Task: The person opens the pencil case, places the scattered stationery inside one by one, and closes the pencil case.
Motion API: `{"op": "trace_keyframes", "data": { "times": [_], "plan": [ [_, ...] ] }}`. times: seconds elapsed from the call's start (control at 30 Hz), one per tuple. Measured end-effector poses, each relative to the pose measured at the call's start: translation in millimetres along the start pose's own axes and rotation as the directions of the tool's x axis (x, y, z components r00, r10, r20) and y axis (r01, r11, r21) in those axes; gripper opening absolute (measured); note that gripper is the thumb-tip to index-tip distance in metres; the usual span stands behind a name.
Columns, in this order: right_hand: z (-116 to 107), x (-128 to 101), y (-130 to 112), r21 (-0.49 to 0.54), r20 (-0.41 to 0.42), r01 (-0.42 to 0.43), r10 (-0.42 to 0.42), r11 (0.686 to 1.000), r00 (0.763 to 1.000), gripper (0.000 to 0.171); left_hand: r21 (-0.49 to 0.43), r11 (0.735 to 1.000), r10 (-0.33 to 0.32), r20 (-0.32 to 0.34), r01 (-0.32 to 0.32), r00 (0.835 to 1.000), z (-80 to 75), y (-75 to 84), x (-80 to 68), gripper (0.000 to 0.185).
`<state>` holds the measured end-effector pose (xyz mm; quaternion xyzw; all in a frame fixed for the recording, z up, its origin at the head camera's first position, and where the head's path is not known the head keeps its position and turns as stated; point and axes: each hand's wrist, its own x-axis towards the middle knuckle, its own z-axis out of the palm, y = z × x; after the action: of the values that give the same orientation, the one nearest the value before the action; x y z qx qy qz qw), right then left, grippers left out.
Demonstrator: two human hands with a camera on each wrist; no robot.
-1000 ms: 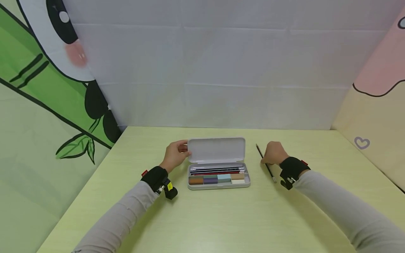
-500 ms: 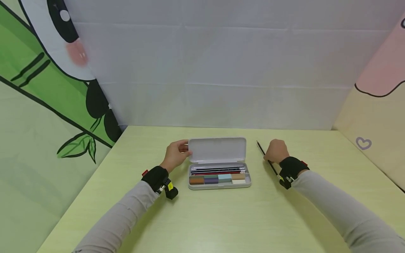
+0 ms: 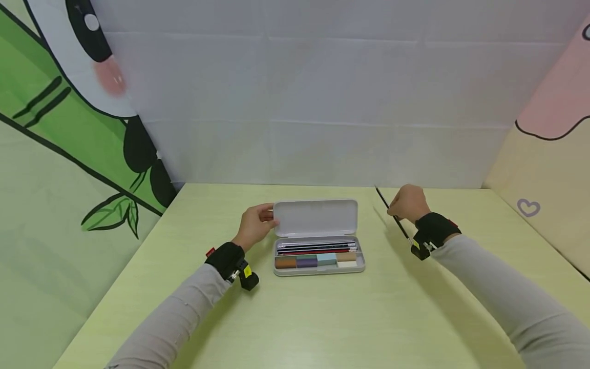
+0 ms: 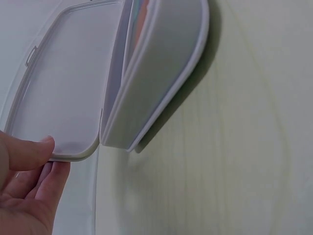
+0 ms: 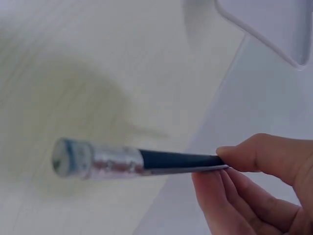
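An open white pencil case (image 3: 319, 268) lies mid-table, its lid (image 3: 315, 218) raised toward the back. Inside lie several pencils (image 3: 317, 248) and a row of coloured erasers (image 3: 315, 260). My left hand (image 3: 256, 224) holds the lid's left edge; the left wrist view shows thumb and fingers (image 4: 29, 166) pinching the lid rim (image 4: 73, 155). To the right of the case, my right hand (image 3: 405, 203) pinches a dark pencil (image 3: 392, 213) above the table. Its metal-capped end (image 5: 93, 159) points toward the right wrist camera, fingers (image 5: 249, 161) around the shaft.
The pale green table (image 3: 322, 318) is boxed in by a white back wall (image 3: 313, 102), a panda-and-bamboo panel (image 3: 69, 128) on the left and a pink-and-cream panel (image 3: 553, 128) on the right. Both forearms wear grey sleeves with black wrist straps (image 3: 226, 259).
My right hand has picked the dark pencil up off the table and raised it up and back. The left hand stays on the lid and the case has not moved.
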<state>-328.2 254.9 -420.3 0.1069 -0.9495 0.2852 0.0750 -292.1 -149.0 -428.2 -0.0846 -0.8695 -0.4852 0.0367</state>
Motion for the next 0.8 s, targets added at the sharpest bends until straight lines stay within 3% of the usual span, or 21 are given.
{"op": "trace_keyframes", "data": {
  "times": [0.1,0.13,0.2,0.33,0.43,0.6,0.7,0.8],
  "plan": [
    [16.0,22.6,39.6,0.035,-0.036,0.073,-0.072,0.997,0.997,0.021,0.001,1.000,-0.004,0.006,0.004,1.000,0.9,-0.7,-0.7,0.045],
    [15.2,20.6,34.1,0.043,-0.036,0.088,-0.086,0.995,0.996,0.021,-0.001,1.000,-0.009,0.009,0.009,1.000,1.2,-1.0,-0.8,0.045],
    [9.5,16.4,10.8,0.038,-0.018,0.058,-0.057,0.998,0.998,0.020,0.000,1.000,-0.016,0.011,0.016,1.000,1.7,-1.4,-0.8,0.045],
    [-17.9,-9.9,-76.3,0.032,0.021,-0.026,0.025,0.999,0.999,0.017,0.008,1.000,-0.023,0.003,0.023,1.000,1.0,-0.9,-0.5,0.046],
    [-26.4,-16.9,-108.0,0.020,0.018,-0.028,0.027,0.999,0.999,0.017,0.014,1.000,-0.017,0.003,0.017,1.000,0.2,0.2,-0.2,0.045],
    [-24.9,-18.7,-128.4,-0.004,0.000,0.032,-0.032,0.999,1.000,0.015,0.019,1.000,-0.012,0.005,0.012,1.000,-1.6,2.7,-0.7,0.046],
    [-19.3,-15.4,-131.8,-0.004,-0.001,0.138,-0.138,0.990,0.990,0.013,0.019,1.000,-0.007,0.005,0.007,1.000,-2.3,3.7,-1.1,0.045],
    [-13.6,-13.2,-137.1,0.011,0.021,0.264,-0.264,0.964,0.964,0.012,0.018,1.000,-0.005,0.008,0.005,1.000,-3.4,4.3,-0.8,0.045]
  ]
}}
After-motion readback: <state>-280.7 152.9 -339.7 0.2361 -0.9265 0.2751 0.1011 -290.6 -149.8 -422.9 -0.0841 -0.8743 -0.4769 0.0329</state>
